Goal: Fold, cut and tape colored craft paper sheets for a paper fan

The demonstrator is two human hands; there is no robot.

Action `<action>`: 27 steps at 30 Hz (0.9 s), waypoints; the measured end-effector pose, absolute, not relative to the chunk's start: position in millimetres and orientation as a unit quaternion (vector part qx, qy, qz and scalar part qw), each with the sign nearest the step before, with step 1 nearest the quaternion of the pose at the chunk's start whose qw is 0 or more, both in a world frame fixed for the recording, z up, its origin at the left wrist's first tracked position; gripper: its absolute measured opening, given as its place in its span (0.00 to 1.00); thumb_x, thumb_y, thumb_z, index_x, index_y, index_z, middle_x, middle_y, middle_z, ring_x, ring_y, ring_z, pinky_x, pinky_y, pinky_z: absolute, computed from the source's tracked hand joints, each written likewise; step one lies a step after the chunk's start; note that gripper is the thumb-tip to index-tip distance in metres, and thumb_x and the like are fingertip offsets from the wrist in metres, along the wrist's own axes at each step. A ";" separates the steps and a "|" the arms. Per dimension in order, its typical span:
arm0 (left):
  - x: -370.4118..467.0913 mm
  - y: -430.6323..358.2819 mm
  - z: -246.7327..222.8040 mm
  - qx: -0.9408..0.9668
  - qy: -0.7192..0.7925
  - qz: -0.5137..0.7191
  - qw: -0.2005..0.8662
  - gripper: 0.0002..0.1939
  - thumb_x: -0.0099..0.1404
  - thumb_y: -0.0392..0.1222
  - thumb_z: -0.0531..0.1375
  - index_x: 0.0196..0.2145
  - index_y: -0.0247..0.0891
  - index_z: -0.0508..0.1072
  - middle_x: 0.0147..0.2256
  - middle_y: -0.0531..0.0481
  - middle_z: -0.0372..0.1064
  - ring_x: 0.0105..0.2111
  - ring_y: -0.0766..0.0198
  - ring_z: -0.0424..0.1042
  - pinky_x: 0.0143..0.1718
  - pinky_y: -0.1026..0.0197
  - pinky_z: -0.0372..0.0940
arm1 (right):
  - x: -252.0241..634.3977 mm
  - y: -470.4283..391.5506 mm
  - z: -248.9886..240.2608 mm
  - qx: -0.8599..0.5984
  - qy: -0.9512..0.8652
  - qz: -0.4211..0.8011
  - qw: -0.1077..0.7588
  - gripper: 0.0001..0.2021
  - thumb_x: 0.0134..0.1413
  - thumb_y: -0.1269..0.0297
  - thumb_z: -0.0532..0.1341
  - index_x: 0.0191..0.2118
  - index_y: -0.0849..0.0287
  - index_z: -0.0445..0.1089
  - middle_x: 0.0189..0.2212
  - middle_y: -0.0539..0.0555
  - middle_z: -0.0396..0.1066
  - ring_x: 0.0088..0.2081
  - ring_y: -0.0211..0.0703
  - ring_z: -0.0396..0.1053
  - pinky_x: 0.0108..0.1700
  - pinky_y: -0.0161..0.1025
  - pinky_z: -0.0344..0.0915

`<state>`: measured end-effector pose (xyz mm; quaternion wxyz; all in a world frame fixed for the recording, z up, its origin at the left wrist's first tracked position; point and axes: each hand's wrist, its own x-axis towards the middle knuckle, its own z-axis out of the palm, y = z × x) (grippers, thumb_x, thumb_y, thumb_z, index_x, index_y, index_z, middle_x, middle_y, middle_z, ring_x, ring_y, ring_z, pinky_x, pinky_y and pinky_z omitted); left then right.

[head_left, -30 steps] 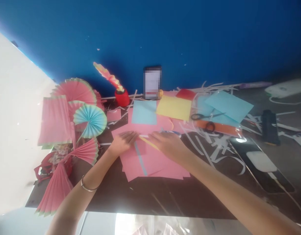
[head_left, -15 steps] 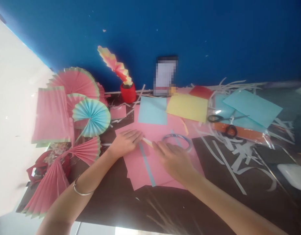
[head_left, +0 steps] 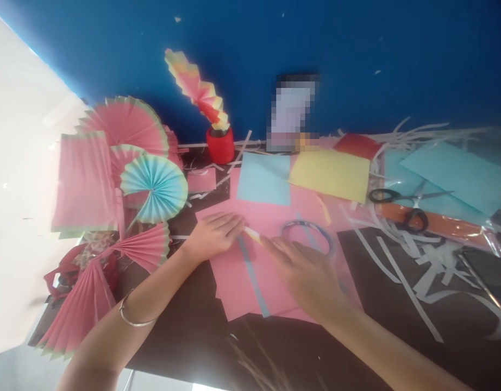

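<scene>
A small yellow-and-white folded paper strip [head_left: 252,234] spans the gap between my hands, over stacked pink sheets [head_left: 234,296]. My left hand [head_left: 215,234] is closed on its left end, fingers together. The other end is pinched by my right hand [head_left: 305,271], whose fingertips point left; its thumb is hidden. Below the strip, a narrow blue-grey paper strip [head_left: 254,279] lies on the pink paper. Beside my right hand's fingers is a roll of tape [head_left: 331,241], partly covered by the hand. A light blue sheet [head_left: 263,178] and a yellow sheet [head_left: 330,175] lie farther back.
Pleated paper fans [head_left: 155,187] crowd the left side. A red pot [head_left: 220,146] holds a pleated paper piece at the back. Scissors [head_left: 415,202] rest on plastic-wrapped paper at right, near scattered white paper strips [head_left: 409,288]. A blue wall [head_left: 234,32] stands behind the table.
The view has shifted, so the things on the right sit farther right and the back things higher. Both hands keep their hold on the paper strip, with little visible movement.
</scene>
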<state>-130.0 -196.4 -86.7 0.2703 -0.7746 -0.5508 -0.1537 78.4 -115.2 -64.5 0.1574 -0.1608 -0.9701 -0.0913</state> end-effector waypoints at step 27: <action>-129.2 -198.1 -86.7 -0.768 -0.557 -0.161 0.272 0.11 0.63 0.29 0.53 0.41 0.33 0.71 0.38 0.48 0.76 0.38 0.65 0.74 0.42 0.62 0.69 | 76.3 -124.2 -66.6 -0.149 -0.969 -0.118 0.159 0.22 0.48 0.85 0.49 0.45 0.59 0.68 0.29 0.51 0.69 0.22 0.32 0.59 0.24 0.34 0.51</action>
